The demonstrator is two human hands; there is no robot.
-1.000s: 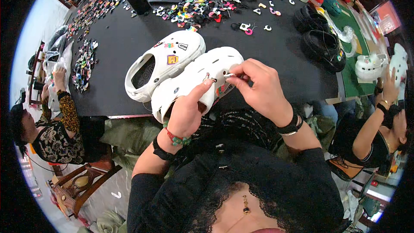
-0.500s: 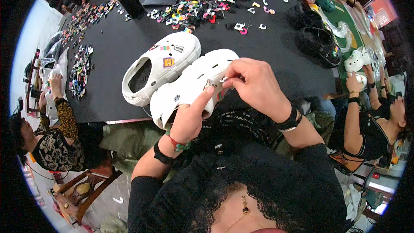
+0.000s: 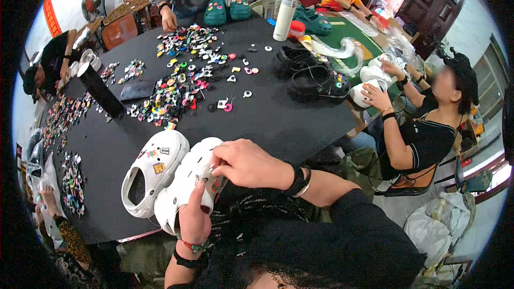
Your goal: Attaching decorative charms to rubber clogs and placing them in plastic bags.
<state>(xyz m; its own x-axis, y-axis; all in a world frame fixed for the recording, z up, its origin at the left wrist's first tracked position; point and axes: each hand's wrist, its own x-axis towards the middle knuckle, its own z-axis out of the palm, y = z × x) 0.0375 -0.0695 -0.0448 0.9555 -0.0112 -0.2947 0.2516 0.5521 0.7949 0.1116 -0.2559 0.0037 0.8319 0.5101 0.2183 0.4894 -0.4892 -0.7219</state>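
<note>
My left hand point(image 3: 194, 220) grips a white clog point(image 3: 188, 177) by its heel opening, with the thumb lying along its upper. A few small charms sit on that clog near my thumb. Over its side, my right hand point(image 3: 257, 165) is closed in a pinch on a small shoe charm, mostly hidden by the fingertips, right at the clog's surface. The matching white clog point(image 3: 172, 144) rests on the black table just left of it, with several colourful charms on its upper.
Heaps of loose charms point(image 3: 176, 88) cover the black table point(image 3: 257, 123) beyond the clogs. A black cylinder point(image 3: 100, 90), black clogs point(image 3: 316, 75) and a white bottle point(image 3: 285, 18) stand farther off. A co-worker at right holds white clogs point(image 3: 369, 83); other people sit or stand around.
My view has swung up and to the right, showing more of the far table and room. Both hands stay on the same clog, the right fingertips still pinched at it.
</note>
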